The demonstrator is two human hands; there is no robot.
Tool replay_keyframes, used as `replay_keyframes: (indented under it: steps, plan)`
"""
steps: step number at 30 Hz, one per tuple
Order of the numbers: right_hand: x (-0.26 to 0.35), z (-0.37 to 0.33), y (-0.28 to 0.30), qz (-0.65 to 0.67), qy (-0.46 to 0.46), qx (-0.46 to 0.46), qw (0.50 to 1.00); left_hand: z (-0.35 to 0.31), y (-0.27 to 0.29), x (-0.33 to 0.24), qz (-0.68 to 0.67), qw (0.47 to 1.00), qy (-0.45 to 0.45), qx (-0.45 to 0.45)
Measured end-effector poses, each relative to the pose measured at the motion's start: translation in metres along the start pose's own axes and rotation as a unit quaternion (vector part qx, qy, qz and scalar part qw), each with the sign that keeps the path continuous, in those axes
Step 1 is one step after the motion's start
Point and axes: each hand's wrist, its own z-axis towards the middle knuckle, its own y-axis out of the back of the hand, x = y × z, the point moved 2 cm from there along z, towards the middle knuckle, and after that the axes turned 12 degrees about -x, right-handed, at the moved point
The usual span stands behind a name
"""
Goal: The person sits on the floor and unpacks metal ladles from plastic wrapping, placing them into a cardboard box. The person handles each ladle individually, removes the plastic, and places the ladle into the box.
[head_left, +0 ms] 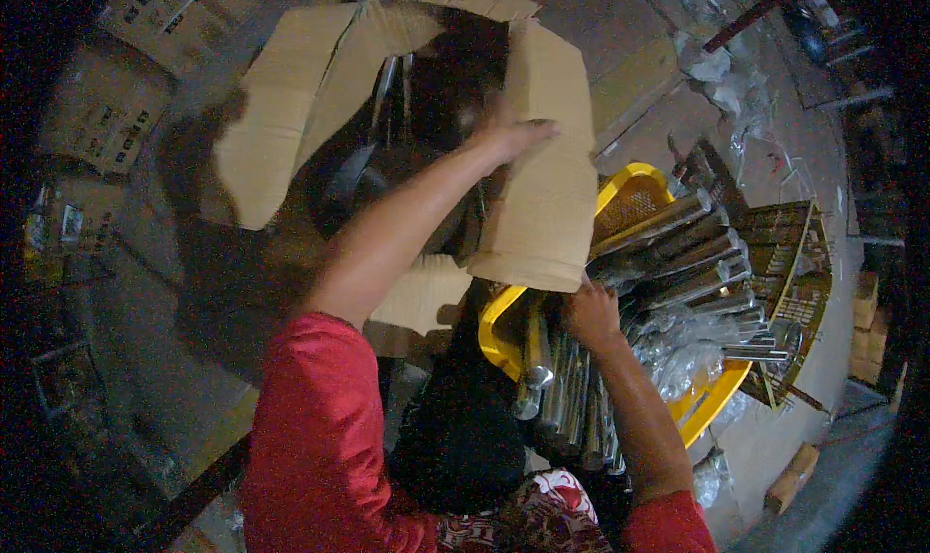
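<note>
An open cardboard box stands in front of me with its flaps folded outward. A few shiny metal tubes stand inside its dark interior. My left hand reaches across the box, fingers stretched out against the right box flap. At that flap's near corner is my right hand, its fingers curled and apparently pinching the edge; some fingertips are hidden. Just below and beside my right hand, a yellow basket holds many metal tubes, some with clear plastic wrap over them.
Stacked cardboard cartons stand at the far left. Right of the basket is a metal grid rack. Crumpled clear plastic lies on the floor at the back right. A small brown block lies on the floor at the lower right.
</note>
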Motion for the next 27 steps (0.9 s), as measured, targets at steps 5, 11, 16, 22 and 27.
replay_keyframes:
  steps: [5, 11, 16, 22, 27]
  plan:
    - [0.004, -0.008, 0.009, -0.007, 0.0, -0.021, 1.0, 0.032, 0.071, 0.014, 0.047, 0.988, -0.015, -0.149]
    - [0.006, -0.005, 0.013, -0.001, 0.001, -0.018, 1.0, 0.06, 0.127, 0.017, 0.01, 0.94, -0.002, -0.341]
    - [0.004, -0.009, 0.013, 0.013, 0.007, -0.067, 0.998, 0.065, 0.106, 0.002, -0.177, 0.918, 0.094, -0.343]
    - [0.004, -0.007, 0.014, 0.032, -0.015, 0.005, 0.999, -0.053, 0.123, 0.004, 0.421, 0.906, -0.016, 0.027]
    - [0.006, -0.008, 0.013, 0.011, 0.001, -0.03, 0.999, -0.17, 0.113, 0.037, 0.439, 0.895, -0.069, -0.029]
